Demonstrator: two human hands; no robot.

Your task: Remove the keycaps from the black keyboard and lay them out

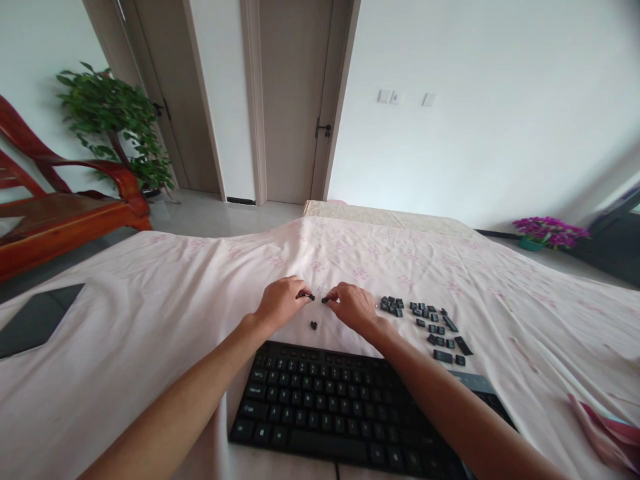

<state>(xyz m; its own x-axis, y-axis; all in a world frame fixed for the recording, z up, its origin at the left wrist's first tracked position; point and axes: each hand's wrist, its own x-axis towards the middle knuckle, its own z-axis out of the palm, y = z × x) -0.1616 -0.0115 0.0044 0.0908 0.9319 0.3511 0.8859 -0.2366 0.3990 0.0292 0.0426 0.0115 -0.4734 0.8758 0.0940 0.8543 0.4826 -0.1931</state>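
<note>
My left hand (284, 300) pinches a small dark keycap (306, 295) between thumb and fingers, just above the cloth. Close by on the right, my right hand (354, 304) grips another small black keycap (326, 300) at its fingertips. A thin, clear or wiry bit shows faintly above that one; its kind cannot be made out. Between the hands, a little nearer to me, lies a loose keycap (313, 325). The black keyboard (320, 403) rests below the hands, its right part covered by my right forearm and with bare slots at its far right end.
Several loose keycaps (434, 319) are spread right of my right hand on the pink flowered cloth (200, 280). A dark flat tablet-like object (37, 319) lies at far left. Cotton swabs (524, 353) and a pink-red cloth (607, 430) are at right. A wooden chair (75, 213) stands beyond.
</note>
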